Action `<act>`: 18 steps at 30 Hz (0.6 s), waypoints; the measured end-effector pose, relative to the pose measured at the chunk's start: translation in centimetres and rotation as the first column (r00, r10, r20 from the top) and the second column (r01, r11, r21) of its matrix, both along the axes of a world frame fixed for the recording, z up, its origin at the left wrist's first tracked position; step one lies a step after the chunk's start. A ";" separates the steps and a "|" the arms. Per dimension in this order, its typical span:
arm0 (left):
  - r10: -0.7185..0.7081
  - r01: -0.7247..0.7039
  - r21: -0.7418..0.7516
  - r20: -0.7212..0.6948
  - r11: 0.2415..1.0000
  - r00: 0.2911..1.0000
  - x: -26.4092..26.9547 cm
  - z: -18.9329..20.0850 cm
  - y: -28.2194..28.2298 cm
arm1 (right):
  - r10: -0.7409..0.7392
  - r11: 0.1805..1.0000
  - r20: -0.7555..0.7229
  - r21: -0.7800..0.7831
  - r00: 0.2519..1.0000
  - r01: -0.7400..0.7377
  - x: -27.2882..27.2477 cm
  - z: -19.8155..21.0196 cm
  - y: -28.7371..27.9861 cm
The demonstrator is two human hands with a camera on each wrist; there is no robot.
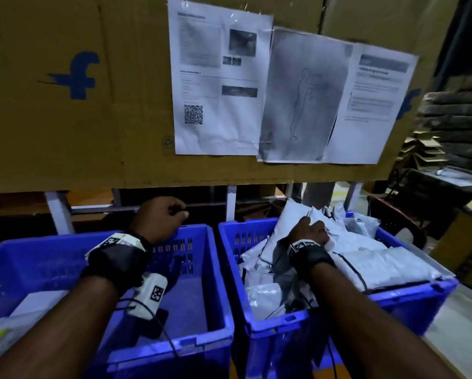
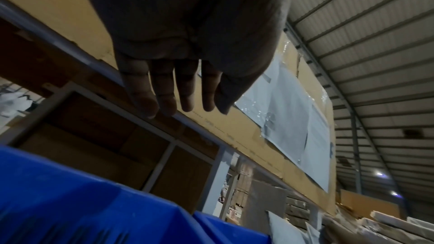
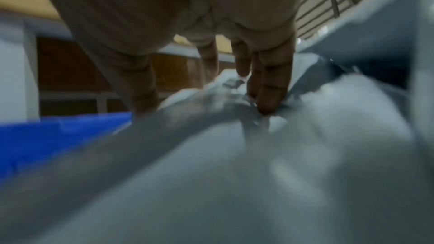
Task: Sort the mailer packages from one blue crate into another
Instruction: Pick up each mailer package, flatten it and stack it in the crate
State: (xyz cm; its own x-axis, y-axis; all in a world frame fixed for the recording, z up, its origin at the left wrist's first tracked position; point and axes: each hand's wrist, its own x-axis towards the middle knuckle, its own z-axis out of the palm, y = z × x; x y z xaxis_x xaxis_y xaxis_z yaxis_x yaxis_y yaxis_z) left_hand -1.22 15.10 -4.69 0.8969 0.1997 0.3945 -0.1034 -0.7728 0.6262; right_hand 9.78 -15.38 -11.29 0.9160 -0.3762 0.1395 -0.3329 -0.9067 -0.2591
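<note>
A blue "f" logo marks the cardboard wall (image 1: 79, 75).

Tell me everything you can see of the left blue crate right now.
The left blue crate is moulded blue plastic with slotted vents in its far wall and a rolled rim. It stands upright beside the right blue crate, which is heaped with mailers. Mostly bare floor shows inside; pale packages lie at its near-left corner. The left hand hovers over its far rim, holding nothing.

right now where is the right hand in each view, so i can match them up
Head: right hand right of centre, on the grey mailers in the right blue crate.
Left wrist: not in it.
Right wrist: top centre, fingers pressing into a mailer.
Shared landmark: the taped paper sheets on the cardboard.
</note>
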 end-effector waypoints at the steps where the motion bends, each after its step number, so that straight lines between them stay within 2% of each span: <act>1: 0.006 -0.006 -0.008 0.009 1.000 1.000 0.1 -0.2 0.2 | -0.005 1.000 0.035 -0.007 0.999 0.005 0.1 -0.5 0.3; 5: 0.027 -0.027 -0.012 0.016 1.000 1.000 0.5 -1.2 0.9 | 0.007 0.998 0.167 0.064 0.986 -0.018 0.1 -1.8 0.7; 9: 0.007 -0.006 -0.053 0.010 0.999 1.000 1.8 -1.8 1.7 | 0.004 0.948 0.155 0.314 0.988 -0.053 0.4 0.2 -0.1; 10: -0.008 0.010 -0.071 0.018 0.997 1.000 2.1 -1.8 1.8 | -0.007 0.923 0.200 0.378 0.980 -0.070 0.2 1.2 -0.3; 12: -0.044 0.048 -0.113 0.036 0.992 0.998 2.9 -1.9 2.0 | 0.007 0.849 0.367 0.489 0.930 -0.200 0.2 3.0 -0.6; 14: -0.072 0.075 -0.188 0.027 0.979 0.997 3.4 -1.9 2.2 | -0.015 0.691 0.515 0.625 0.857 -0.363 0.2 4.6 -0.4; 16: -0.122 0.124 -0.305 0.026 0.944 0.992 3.8 -1.6 2.1 | -0.049 0.441 0.572 0.748 0.819 -0.496 -0.1 6.0 0.7; 18: -0.193 0.185 -0.437 0.026 0.880 0.981 3.7 -1.1 1.4 | 0.019 0.180 0.596 0.788 0.803 -0.589 -1.0 6.9 2.5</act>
State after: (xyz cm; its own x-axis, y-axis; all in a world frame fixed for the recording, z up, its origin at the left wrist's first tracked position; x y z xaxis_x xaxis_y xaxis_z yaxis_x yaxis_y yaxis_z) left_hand 2.45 16.54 -5.79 0.9411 0.1733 0.2903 -0.2055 -0.3887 0.8982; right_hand 8.80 -12.91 -4.44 0.9442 -0.1873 0.2708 0.2903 0.0852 -0.9531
